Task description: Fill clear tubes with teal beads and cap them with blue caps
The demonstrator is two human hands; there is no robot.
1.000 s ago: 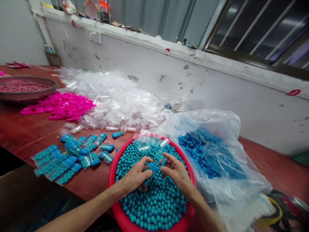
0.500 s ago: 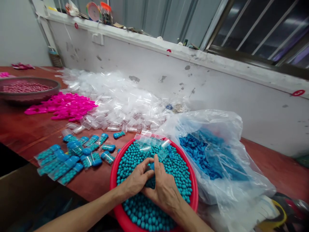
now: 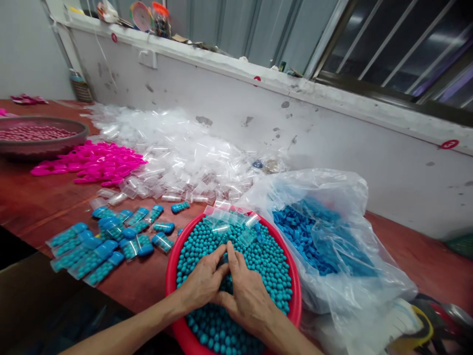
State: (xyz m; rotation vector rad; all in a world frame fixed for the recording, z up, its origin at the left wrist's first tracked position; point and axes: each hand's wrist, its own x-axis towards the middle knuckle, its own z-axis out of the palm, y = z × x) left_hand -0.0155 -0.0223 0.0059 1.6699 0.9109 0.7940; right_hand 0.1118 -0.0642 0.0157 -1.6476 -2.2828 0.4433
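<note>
My left hand (image 3: 201, 281) and my right hand (image 3: 250, 296) meet over a red basin (image 3: 171, 271) full of round teal beads (image 3: 271, 268). Thumbs and fingers of both hands are drawn together at the tips. Whatever lies between them is hidden by the fingers. Several clear plastic sleeves (image 3: 220, 227) rest on the beads at the basin's far side, just beyond my fingertips. Left of the basin, bead-filled sleeves with blue caps (image 3: 99, 254) lie in loose groups on the red tabletop (image 3: 40, 209).
A clear plastic bag (image 3: 354, 197) of small blue caps (image 3: 305, 241) stands right of the basin. Behind spreads a large heap of empty clear sleeves (image 3: 173, 148). Pink pieces (image 3: 98, 162) and a bowl of pink beads (image 3: 79, 135) are at left. A wall (image 3: 325, 148) bounds the back.
The blue piece glimpsed between my fingers is now hidden. My fingertips have shifted slightly left and down, still together over the beads. The whole view has shifted slightly.
</note>
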